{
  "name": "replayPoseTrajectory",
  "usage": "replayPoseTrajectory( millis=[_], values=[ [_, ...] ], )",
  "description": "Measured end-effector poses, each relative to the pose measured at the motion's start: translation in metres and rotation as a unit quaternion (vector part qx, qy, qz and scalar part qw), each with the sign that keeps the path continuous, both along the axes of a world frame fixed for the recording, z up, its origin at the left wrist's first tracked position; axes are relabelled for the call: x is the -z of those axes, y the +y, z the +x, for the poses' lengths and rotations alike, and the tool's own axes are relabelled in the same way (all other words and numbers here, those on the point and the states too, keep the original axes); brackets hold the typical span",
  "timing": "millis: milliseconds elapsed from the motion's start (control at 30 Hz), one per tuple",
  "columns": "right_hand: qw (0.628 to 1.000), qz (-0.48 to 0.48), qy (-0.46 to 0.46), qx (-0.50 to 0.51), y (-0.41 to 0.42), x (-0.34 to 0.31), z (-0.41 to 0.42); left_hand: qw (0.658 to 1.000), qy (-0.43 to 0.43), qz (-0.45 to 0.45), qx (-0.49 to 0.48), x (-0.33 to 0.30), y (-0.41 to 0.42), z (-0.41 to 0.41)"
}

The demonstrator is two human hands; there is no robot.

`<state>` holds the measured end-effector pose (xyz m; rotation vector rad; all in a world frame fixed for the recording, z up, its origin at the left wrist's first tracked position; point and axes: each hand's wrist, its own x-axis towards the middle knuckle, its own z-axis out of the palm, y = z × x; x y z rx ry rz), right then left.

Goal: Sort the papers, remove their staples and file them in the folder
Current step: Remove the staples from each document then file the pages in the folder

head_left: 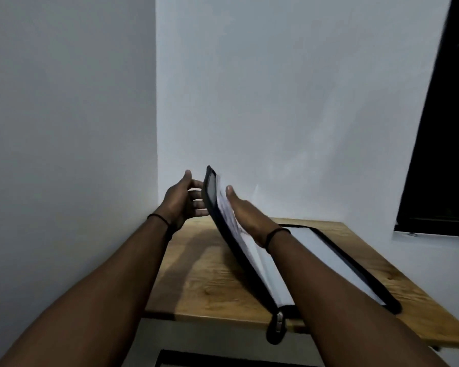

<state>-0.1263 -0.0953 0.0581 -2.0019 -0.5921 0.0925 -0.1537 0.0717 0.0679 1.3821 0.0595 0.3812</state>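
Folder — black zip-edged document folder lies open on the light wooden tabletop, left cover raised steeply, right half flat | left hand behind the raised cover, fingers straight against its outer face | right hand flat with fingers straight on white papers inside that cover | 2 dark wristbands — 1 on each wrist

The folder lies open on the table, right of the table's centre, its near end overhanging the near edge with the zipper pull hanging there. The right half lies flat. The left half stands tilted up between the hands: left hand behind it on the left, right hand against its inner face. Walls stand left and far; a window is at far right.
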Motion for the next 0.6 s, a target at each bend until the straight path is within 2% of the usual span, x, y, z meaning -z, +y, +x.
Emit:
replayPoseTrajectory(
  millis=[100, 167, 233, 300, 367, 467, 533, 600],
  values=[
    [0.995, 0.094, 0.011, 0.022, -0.056, -0.027, 0.011, 0.990, -0.038, 0.108, 0.079, -0.005, -0.052, 0.018],
    [0.989, 0.142, 0.030, 0.036, -0.100, -0.037, 0.021, 0.978, -0.049, 0.184, 0.085, 0.003, -0.088, 0.033],
    [0.974, 0.208, 0.088, 0.021, -0.141, -0.043, 0.030, 0.963, -0.071, 0.247, 0.079, 0.016, -0.118, 0.042],
    [0.964, 0.231, 0.127, 0.034, -0.182, -0.042, 0.036, 0.944, -0.084, 0.304, 0.094, 0.031, -0.141, 0.055],
    [0.966, 0.194, 0.129, 0.110, -0.224, -0.033, 0.043, 0.916, -0.056, 0.380, 0.112, 0.048, -0.160, 0.071],
    [0.969, 0.082, 0.131, 0.193, -0.276, -0.005, 0.050, 0.841, 0.052, 0.537, 0.035, 0.073, -0.181, 0.089],
    [0.966, -0.010, 0.137, 0.220, -0.297, 0.019, 0.051, 0.806, 0.146, 0.574, -0.002, 0.094, -0.188, 0.106],
    [0.959, -0.098, 0.131, 0.230, -0.306, 0.038, 0.051, 0.793, 0.181, 0.582, 0.005, 0.113, -0.194, 0.115]
  ],
)
